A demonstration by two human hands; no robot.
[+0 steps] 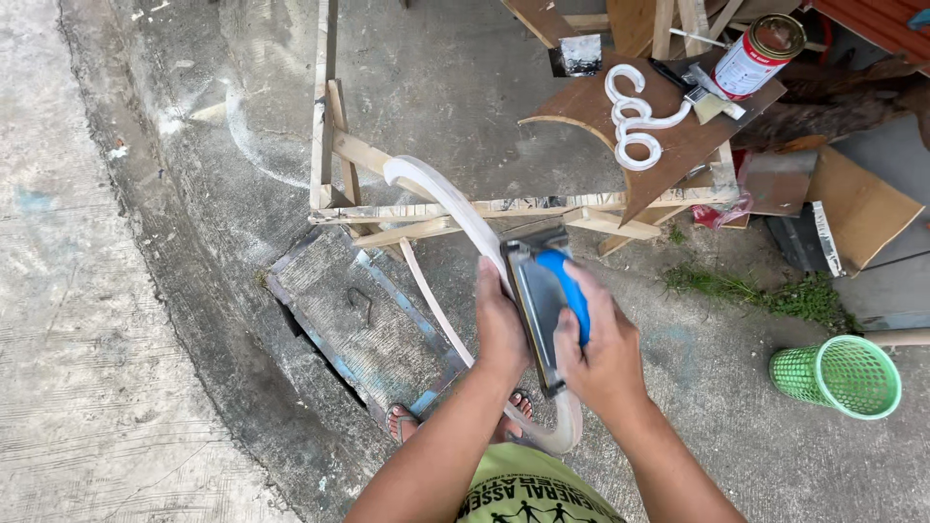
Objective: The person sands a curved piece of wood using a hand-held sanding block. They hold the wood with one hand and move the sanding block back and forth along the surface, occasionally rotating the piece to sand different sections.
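Sanding step in hand: left hand [501,324] grasps the curved white strip [448,199] propped on the wooden frame [407,211], right hand [603,353] fingers clenched on the blue-handled sanding block [542,291]; next stroke likely requires steady support.

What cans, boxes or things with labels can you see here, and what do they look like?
Can: lying tilted on the brown board, top right; round, with a red and white label and a shiny golden lid.
Cardboard piece: on the ground at the right edge; flat, plain brown, no label showing.
Shirt print: bottom middle, on the person's green shirt; dark letters and small figures.
No screens or signs show.
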